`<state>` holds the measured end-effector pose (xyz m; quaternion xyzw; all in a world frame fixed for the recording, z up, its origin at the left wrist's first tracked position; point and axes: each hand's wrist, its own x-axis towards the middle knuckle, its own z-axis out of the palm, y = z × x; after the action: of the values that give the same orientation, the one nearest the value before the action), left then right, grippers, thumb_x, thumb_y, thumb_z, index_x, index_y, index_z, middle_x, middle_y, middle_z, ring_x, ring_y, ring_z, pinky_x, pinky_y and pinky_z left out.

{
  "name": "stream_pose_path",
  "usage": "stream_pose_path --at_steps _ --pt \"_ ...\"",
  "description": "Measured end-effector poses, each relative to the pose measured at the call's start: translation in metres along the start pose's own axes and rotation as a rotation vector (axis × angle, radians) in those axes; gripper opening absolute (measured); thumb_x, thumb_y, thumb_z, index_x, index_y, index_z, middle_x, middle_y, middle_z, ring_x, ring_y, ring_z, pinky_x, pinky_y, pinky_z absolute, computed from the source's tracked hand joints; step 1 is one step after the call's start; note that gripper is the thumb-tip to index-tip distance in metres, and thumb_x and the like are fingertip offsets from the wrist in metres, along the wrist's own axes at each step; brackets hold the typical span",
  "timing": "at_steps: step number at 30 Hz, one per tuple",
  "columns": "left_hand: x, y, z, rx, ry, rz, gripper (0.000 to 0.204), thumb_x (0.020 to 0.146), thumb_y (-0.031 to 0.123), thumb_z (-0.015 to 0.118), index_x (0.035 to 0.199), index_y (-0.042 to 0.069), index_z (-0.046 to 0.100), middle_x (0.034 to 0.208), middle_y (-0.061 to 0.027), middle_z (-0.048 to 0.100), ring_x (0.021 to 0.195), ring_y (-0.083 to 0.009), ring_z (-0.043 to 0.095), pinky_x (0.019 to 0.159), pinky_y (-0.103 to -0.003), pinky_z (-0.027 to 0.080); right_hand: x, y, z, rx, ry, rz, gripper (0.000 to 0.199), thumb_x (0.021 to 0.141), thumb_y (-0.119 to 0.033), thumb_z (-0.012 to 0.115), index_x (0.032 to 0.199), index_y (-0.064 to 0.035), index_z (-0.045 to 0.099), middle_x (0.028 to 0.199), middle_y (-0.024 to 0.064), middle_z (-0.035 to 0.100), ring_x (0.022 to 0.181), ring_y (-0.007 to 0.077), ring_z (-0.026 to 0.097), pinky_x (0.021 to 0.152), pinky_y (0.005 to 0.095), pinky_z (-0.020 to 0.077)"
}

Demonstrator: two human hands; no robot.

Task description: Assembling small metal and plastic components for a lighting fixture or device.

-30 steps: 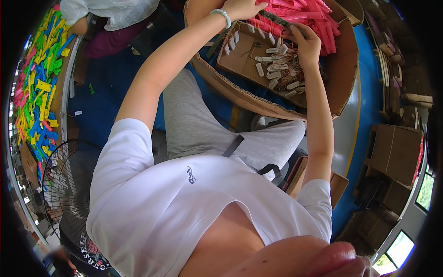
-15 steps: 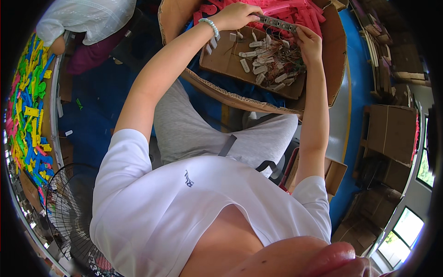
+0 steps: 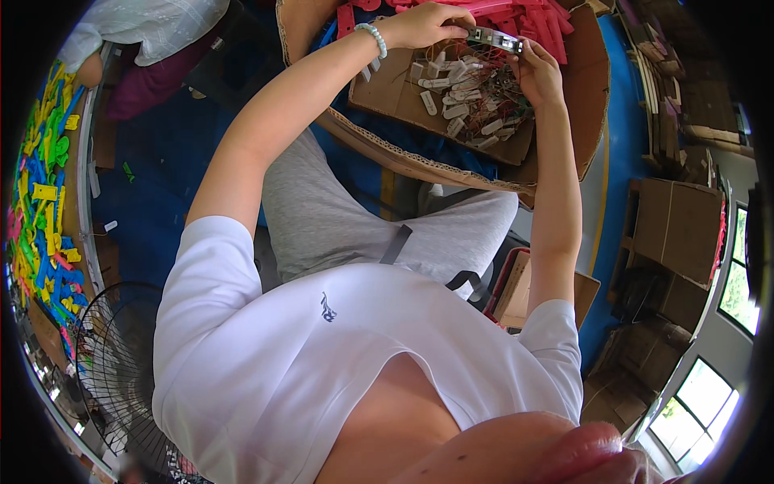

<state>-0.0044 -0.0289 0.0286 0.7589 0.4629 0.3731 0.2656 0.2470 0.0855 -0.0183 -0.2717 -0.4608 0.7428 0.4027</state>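
Near the top of the frame, the left hand and the right hand pinch the two ends of a small grey strip; each hand's fingers are pressed together on it; a moment ago the hands were down among the small pale tags, and now they are lifted a bit, so one piece looks picked out and ready to work on; the tags lie just under the strip on a flat cardboard sheet; red plastic pieces are piled behind; bright coloured pieces lie at the left edge; a fan sits lower left.
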Motion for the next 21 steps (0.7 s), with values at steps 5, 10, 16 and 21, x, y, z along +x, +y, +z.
stream_pose_path --at_steps 5,10,16,21 --pt "-0.005 -0.011 0.008 0.021 -0.003 -0.07 0.02 0.092 0.011 0.056 0.108 0.001 0.058 0.101 -0.0174 0.065 0.097 -0.0288 0.063 0.082 -0.039 0.048 0.003 0.0 0.006 0.116 0.017 -0.048 0.016 0.094 -0.004 0.054 0.105 0.0058 0.061 0.097 0.0128 0.065 0.086 0.0237 0.065 0.072 0.0322 0.0548" --pt "0.001 -0.022 0.015 -0.03 0.101 -0.168 0.021 0.094 0.014 0.055 0.107 -0.001 0.06 0.106 -0.0167 0.062 0.098 -0.0276 0.061 0.084 -0.039 0.047 -0.012 0.0 0.015 -0.117 0.098 -0.137 0.017 0.091 -0.002 0.059 0.105 0.0082 0.061 0.097 0.0134 0.064 0.086 0.0211 0.065 0.075 0.0325 0.0579" --pt "0.002 -0.048 0.03 -0.045 -0.028 -0.103 0.038 0.096 0.034 0.054 0.12 0.005 0.061 0.098 -0.0065 0.067 0.082 -0.0121 0.061 0.075 -0.03 0.048 -0.015 0.006 0.051 -0.17 0.01 -0.155 0.018 0.092 -0.003 0.059 0.101 0.0116 0.06 0.095 0.0136 0.062 0.086 0.019 0.064 0.079 0.031 0.0597" --pt "0.008 -0.026 0.023 -0.135 -0.009 0.033 0.028 0.095 0.023 0.056 0.111 0.001 0.062 0.102 -0.0099 0.063 0.094 -0.0187 0.058 0.083 -0.032 0.045 -0.018 0.004 0.048 -0.084 -0.009 -0.123 0.016 0.094 -0.004 0.055 0.102 0.0089 0.06 0.096 0.0118 0.063 0.084 0.0182 0.063 0.075 0.0315 0.0577"
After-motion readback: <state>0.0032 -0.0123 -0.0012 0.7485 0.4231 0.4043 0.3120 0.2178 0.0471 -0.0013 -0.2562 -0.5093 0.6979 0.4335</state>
